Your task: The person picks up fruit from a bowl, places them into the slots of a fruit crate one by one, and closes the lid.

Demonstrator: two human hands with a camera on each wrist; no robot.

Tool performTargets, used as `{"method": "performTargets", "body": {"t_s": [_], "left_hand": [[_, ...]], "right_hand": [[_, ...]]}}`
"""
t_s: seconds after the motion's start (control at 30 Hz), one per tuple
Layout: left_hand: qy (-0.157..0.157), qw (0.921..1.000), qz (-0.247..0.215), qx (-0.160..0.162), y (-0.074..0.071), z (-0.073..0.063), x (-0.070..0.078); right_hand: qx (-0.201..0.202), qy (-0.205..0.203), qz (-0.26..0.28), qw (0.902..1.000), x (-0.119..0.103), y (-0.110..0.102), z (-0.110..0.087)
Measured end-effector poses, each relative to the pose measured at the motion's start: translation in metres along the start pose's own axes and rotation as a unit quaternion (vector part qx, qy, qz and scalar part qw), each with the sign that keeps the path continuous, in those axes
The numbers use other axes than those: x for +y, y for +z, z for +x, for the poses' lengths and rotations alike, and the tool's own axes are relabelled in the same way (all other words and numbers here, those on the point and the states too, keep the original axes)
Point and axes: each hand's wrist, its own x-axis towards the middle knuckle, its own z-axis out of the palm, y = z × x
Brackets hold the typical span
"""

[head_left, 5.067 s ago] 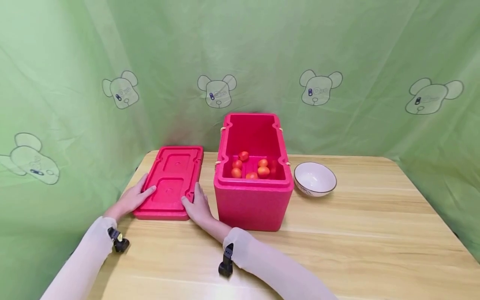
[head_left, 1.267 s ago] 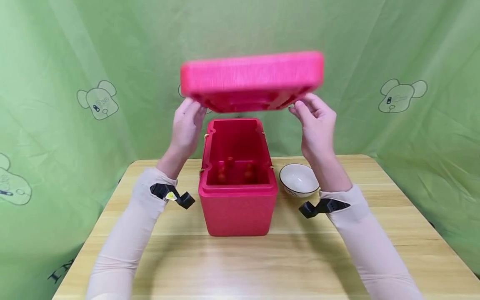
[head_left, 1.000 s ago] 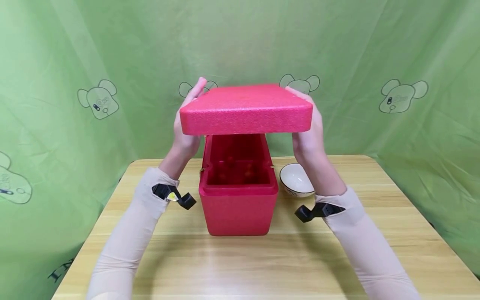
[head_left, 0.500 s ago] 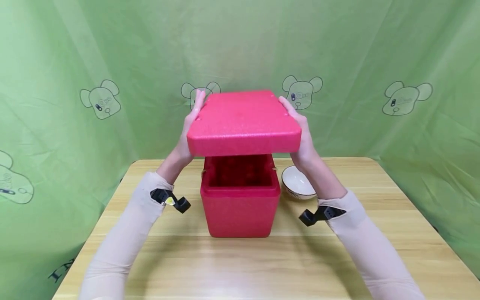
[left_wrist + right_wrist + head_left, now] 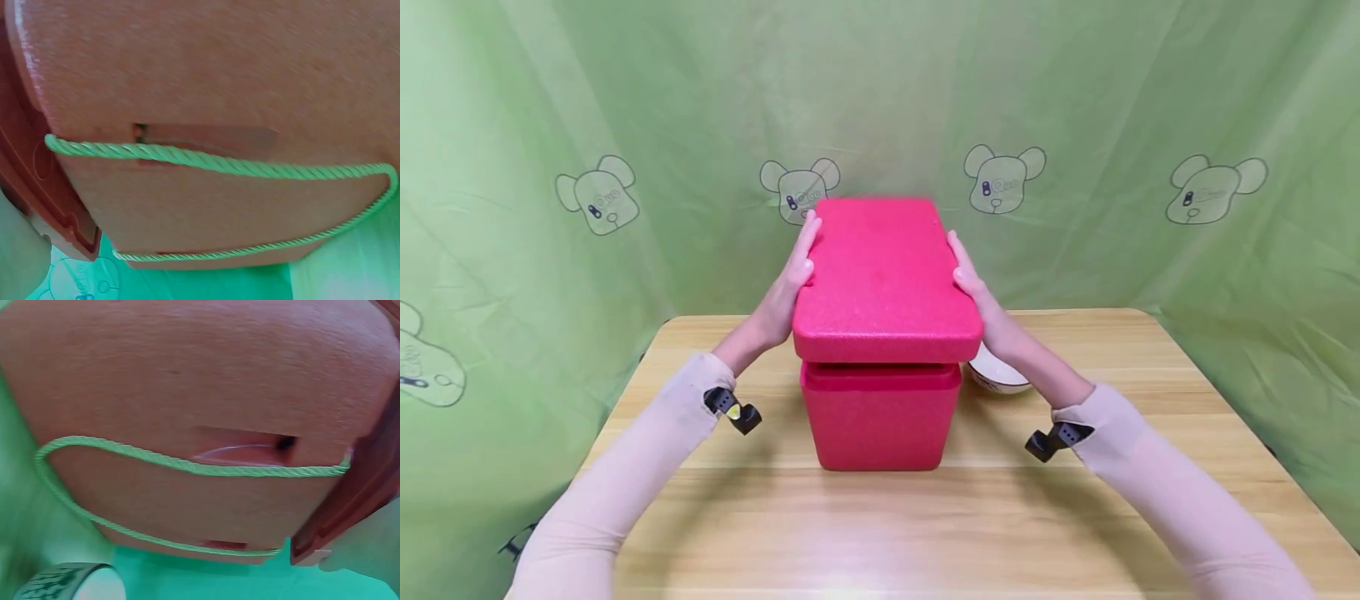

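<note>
A pink-red foam box (image 5: 882, 425) stands at the middle of the table with its lid (image 5: 883, 275) just over its opening. At the front a dark gap shows between lid and rim. My left hand (image 5: 786, 287) holds the lid's left side, thumb on the top edge. On the opposite side my right hand (image 5: 988, 308) holds it likewise. In the left wrist view the lid's ridged underside (image 5: 40, 162) is seen, with a looped rope (image 5: 206, 161) on the box wall. A similar rope (image 5: 187, 464) hangs in the right wrist view. The inside of the box is hidden.
A white bowl with a dark rim (image 5: 1000, 372) stands right of the box, partly behind my right forearm. The wooden table (image 5: 880, 533) extends in front and to both sides. A green curtain (image 5: 880, 100) with printed bear heads hangs behind.
The lid has gone from lying left of the box to being held over it, then came down and levelled. The red-orange fruits seen inside earlier are now covered.
</note>
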Motion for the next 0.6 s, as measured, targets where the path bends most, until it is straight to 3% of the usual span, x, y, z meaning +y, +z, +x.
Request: {"method": "performTargets", "body": {"t_s": [0.37, 0.6], "left_hand": [[-0.016, 0.9991, 0.030, -0.027, 0.006, -0.007, -0.017], [-0.017, 0.9985, 0.045, -0.025, 0.007, -0.013, -0.022]], "right_hand": [[0.003, 0.003, -0.005, 1.0000, 0.017, 0.000, -0.006], [-0.008, 0.006, -0.024, 0.9997, 0.028, 0.003, -0.010]]}}
